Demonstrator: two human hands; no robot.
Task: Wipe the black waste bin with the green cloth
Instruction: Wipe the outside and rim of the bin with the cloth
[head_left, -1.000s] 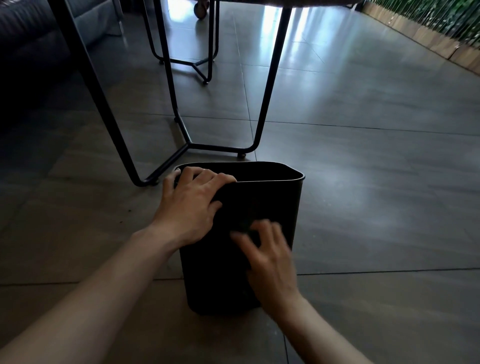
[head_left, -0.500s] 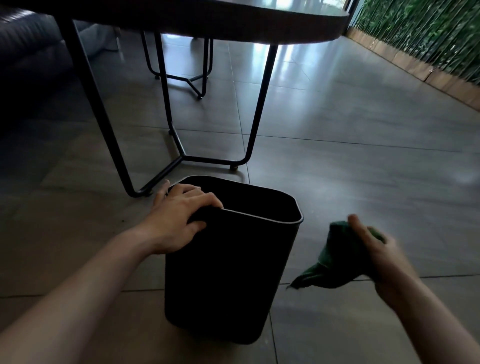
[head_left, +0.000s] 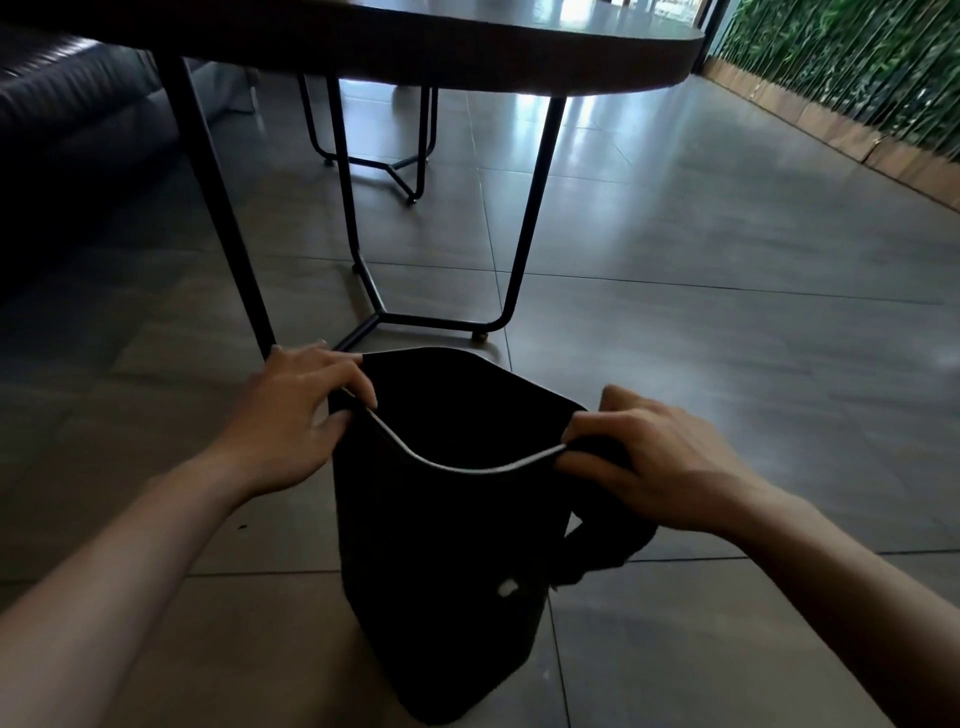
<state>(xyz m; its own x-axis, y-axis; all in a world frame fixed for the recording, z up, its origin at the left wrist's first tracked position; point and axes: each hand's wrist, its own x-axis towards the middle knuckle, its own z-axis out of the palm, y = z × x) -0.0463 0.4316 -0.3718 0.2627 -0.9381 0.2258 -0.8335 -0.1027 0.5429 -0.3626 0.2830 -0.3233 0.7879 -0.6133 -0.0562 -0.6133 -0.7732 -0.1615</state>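
Bin (head_left: 441, 561) is standing upright on the floor at six o'clock, left hand (head_left: 296, 415) gripping its nine o'clock rim while right hand (head_left: 660, 467) is pressing the cloth (head_left: 608, 545) against its three o'clock edge.

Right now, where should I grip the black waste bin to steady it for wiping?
Probably the top rim, from above on the left side, where the left hand already hooks its fingers over the edge. The black waste bin stands open-topped on the tiled floor with smooth walls, so the rim is the only graspable lip. The right hand presses the green cloth at the right rim.
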